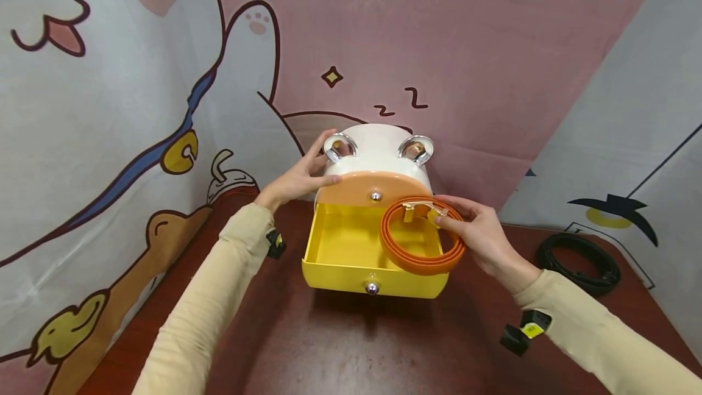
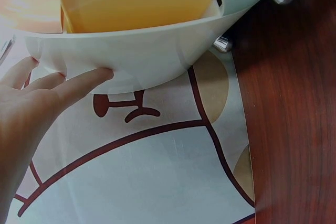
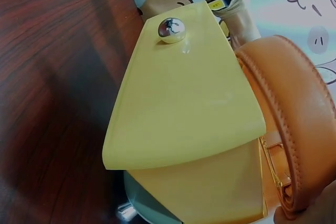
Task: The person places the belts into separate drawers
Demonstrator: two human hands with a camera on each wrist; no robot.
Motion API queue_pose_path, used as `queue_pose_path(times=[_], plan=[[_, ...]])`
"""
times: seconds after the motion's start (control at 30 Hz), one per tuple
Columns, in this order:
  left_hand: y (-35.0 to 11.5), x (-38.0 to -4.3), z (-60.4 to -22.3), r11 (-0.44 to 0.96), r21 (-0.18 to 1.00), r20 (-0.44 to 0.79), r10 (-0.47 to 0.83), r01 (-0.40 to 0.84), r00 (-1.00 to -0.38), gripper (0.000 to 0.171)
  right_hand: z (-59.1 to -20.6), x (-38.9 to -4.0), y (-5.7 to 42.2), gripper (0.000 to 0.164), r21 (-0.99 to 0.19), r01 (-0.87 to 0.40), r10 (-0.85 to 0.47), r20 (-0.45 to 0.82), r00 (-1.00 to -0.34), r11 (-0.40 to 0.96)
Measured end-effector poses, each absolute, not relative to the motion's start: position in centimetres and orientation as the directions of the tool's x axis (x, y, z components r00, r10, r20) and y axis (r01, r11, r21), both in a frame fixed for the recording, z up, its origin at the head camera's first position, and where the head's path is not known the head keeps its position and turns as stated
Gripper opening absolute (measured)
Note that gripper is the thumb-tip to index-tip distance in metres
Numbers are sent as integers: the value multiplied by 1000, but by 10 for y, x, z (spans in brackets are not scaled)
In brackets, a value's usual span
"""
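Note:
A small white drawer cabinet (image 1: 377, 142) with two shiny ear-shaped parts stands on the table, its peach upper drawer (image 1: 356, 189) closed. Below, the yellow drawer (image 1: 340, 279) is pulled out, and its visible floor is bare. My left hand (image 1: 293, 180) steadies the cabinet: the thumb lies at the peach front, while straight fingertips press the white side wall (image 2: 136, 59) in the left wrist view. With thumb and fingers my right hand (image 1: 485, 236) pinches a coiled orange belt (image 1: 428, 266) near its gold buckle. The coil hangs over the yellow drawer's right part.
A coiled black belt (image 1: 576, 261) lies on the dark red table (image 1: 274, 346) at the right. Behind the cabinet hangs a cloth backdrop (image 1: 439, 35) with cartoon drawings. The cabinet has shiny metal feet (image 2: 223, 44).

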State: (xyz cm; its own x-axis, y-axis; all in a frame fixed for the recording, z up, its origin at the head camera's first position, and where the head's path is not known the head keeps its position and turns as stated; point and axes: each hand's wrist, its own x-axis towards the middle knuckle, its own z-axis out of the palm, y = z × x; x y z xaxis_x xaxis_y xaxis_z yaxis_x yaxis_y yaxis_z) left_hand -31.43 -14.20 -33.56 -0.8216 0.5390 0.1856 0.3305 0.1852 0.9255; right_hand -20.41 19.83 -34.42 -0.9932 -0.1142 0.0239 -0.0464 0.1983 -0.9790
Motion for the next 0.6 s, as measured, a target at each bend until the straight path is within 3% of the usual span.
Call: queue_pose_path(times=[0.6], plan=[[-142,-310,-333,194,929,167,540,314,-825,90,-343,-214,179,45,-954,-57,-142,15,-990,295]])
